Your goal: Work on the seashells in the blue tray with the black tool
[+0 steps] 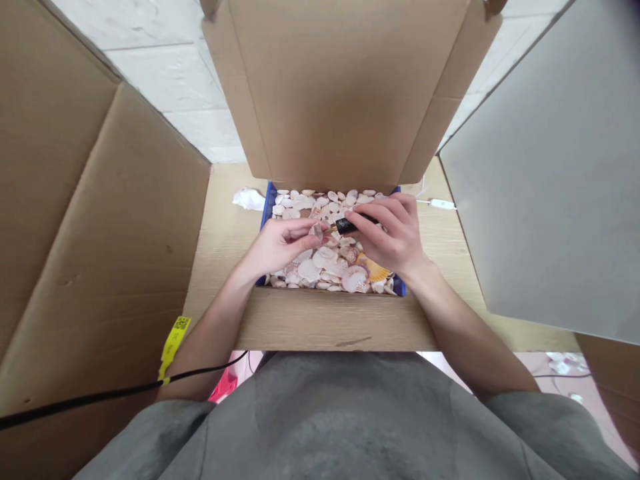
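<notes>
The black tool (345, 225) is above the open box (267, 201), its narrow tip at or very near a small shell (316, 231); its long axis runs left to right, tip pointing left, right end slightly farther away. The right hand's (393, 232) fingers grip the tool, while the left hand's (284, 245) pinch the shell. This piece seems midway; whether any loose shells (325, 259) below are finished, I cannot tell. The cardboard lid (343, 93) stands raised on the far side.
</notes>
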`<state>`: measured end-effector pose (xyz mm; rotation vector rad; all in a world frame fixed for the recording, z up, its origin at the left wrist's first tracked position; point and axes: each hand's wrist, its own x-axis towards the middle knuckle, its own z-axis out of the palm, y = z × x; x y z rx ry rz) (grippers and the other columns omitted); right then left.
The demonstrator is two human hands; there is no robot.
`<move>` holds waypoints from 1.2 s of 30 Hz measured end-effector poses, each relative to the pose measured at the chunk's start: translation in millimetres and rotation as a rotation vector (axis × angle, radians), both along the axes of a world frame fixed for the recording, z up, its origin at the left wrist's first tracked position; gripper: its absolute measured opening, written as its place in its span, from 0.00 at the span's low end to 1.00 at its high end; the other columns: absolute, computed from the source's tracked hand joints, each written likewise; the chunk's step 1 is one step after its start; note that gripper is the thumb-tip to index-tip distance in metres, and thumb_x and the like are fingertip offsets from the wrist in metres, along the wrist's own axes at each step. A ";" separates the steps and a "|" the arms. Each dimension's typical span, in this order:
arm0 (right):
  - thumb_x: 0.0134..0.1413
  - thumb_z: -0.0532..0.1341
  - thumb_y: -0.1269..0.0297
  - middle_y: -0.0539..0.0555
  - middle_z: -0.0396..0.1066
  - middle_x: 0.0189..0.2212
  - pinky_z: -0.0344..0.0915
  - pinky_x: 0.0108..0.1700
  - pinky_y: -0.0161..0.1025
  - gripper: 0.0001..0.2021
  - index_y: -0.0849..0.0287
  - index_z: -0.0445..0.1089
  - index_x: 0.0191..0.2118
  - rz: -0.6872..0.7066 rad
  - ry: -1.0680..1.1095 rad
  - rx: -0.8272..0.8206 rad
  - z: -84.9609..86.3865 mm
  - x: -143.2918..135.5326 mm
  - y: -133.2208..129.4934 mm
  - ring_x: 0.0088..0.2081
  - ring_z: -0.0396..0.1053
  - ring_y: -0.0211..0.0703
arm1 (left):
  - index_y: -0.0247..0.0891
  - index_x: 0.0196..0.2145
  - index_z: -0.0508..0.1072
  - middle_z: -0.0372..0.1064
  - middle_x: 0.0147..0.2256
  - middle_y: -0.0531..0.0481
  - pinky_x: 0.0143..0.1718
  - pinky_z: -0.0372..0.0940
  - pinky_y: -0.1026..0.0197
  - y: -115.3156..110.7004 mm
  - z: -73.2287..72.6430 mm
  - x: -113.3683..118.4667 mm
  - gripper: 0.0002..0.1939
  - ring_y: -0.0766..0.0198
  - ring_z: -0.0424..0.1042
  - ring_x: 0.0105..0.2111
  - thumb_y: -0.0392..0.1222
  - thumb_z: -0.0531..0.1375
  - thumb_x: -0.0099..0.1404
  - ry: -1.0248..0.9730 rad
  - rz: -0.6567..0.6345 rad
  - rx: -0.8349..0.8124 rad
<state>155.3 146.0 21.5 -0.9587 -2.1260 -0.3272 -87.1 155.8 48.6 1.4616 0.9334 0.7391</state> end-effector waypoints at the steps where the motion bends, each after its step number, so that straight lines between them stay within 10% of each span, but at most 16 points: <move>1: 0.56 0.62 0.68 0.48 0.75 0.45 0.59 0.49 0.49 0.22 0.43 0.62 0.55 0.000 0.003 -0.001 -0.3 0.1 0.0 0.45 0.69 0.43 | 0.34 0.45 0.78 0.79 0.40 0.44 0.43 0.74 0.60 0.2 -0.1 -0.2 0.15 0.58 0.79 0.39 0.41 0.66 0.60 0.010 -0.004 0.003; 24: 0.57 0.60 0.52 0.49 0.75 0.28 0.57 0.30 0.37 0.14 0.57 0.72 0.40 -0.065 -0.098 -0.131 6.1 -5.4 -3.1 0.28 0.68 0.38 | 0.32 0.42 0.79 0.78 0.39 0.45 0.39 0.71 0.66 1.1 1.3 -1.8 0.13 0.64 0.77 0.35 0.41 0.65 0.61 0.080 -0.011 0.081; 36: 0.58 0.63 0.63 0.52 0.77 0.43 0.61 0.43 0.44 0.16 0.53 0.66 0.52 0.055 -0.024 0.017 4.2 -1.2 2.1 0.42 0.70 0.43 | 0.33 0.45 0.78 0.79 0.38 0.45 0.40 0.73 0.63 1.6 -3.3 -3.2 0.15 0.62 0.79 0.36 0.40 0.65 0.61 0.018 -0.016 0.054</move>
